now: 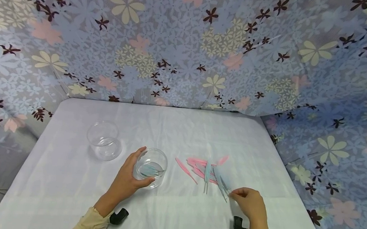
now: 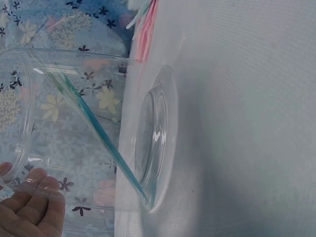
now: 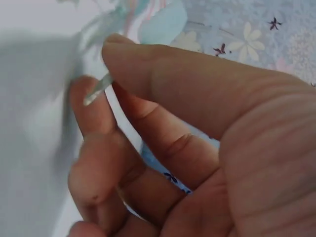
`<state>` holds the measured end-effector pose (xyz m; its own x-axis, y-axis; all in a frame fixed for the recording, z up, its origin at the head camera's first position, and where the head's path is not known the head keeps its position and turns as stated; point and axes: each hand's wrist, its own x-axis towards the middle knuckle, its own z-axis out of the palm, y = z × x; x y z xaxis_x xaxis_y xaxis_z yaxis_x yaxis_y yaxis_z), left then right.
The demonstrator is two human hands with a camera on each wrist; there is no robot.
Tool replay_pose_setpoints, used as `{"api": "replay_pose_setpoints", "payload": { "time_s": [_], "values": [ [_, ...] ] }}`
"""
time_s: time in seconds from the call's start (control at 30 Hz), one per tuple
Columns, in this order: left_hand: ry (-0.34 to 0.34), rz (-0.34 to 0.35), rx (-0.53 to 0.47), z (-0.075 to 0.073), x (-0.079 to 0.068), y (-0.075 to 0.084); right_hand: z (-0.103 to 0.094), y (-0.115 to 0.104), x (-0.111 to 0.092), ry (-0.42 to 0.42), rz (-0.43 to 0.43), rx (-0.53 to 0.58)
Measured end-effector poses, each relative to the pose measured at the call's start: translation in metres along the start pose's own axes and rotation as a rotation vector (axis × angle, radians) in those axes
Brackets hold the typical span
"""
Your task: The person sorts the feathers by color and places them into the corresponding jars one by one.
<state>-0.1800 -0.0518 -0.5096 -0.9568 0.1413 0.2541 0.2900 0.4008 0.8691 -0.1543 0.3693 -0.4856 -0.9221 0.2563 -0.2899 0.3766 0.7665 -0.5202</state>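
Note:
In the head view, my left hand (image 1: pixel 124 177) holds a clear glass cup (image 1: pixel 152 154) upright on the white table, fingers along its far left side and thumb at the near rim. Light blue feathers (image 1: pixel 149 170) lie inside; the left wrist view shows a blue feather (image 2: pixel 98 129) leaning across the cup. My right hand (image 1: pixel 251 204) pinches the quill end of a light blue feather (image 1: pixel 221 182) between thumb and forefinger. That pale quill tip (image 3: pixel 97 93) pokes out past the thumb in the right wrist view. The feather's vane overlaps the pile.
Several pink feathers (image 1: pixel 198 161) and a light blue bunch (image 1: pixel 207 171) lie on the table between the hands. One pink feather (image 1: pixel 184 168) sits apart, nearer the cup. A second clear cup (image 1: pixel 105 141) stands at the left. Flowered cloth (image 1: pixel 181 57) hangs behind the white table (image 1: pixel 182 128).

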Motion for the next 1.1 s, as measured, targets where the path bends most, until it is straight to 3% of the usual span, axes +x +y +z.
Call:
{"api": "replay_pose_setpoints", "payload": {
  "time_s": [0.13, 0.33, 0.5, 0.73, 0.97, 1.1],
  "values": [
    [0.003, -0.010, 0.004, 0.000, -0.001, 0.000, -0.007, 0.002, 0.001, 0.036, -0.011, 0.023],
    [0.003, -0.015, 0.002, -0.001, -0.002, 0.000, -0.011, -0.012, 0.001, 0.167, -0.085, 0.064],
    [0.015, -0.009, 0.002, -0.002, -0.002, -0.001, -0.005, -0.045, 0.006, 0.234, -0.187, 0.200],
    [-0.002, -0.013, -0.010, 0.000, -0.003, -0.001, -0.009, -0.095, 0.006, 0.227, -0.400, 0.331],
    [0.000, -0.003, -0.003, 0.000, 0.000, -0.001, -0.030, -0.150, -0.016, 0.244, -0.612, 0.285],
    [-0.005, 0.000, -0.011, -0.002, 0.001, 0.001, -0.028, -0.173, -0.032, 0.233, -0.692, 0.218]
  ]
}}
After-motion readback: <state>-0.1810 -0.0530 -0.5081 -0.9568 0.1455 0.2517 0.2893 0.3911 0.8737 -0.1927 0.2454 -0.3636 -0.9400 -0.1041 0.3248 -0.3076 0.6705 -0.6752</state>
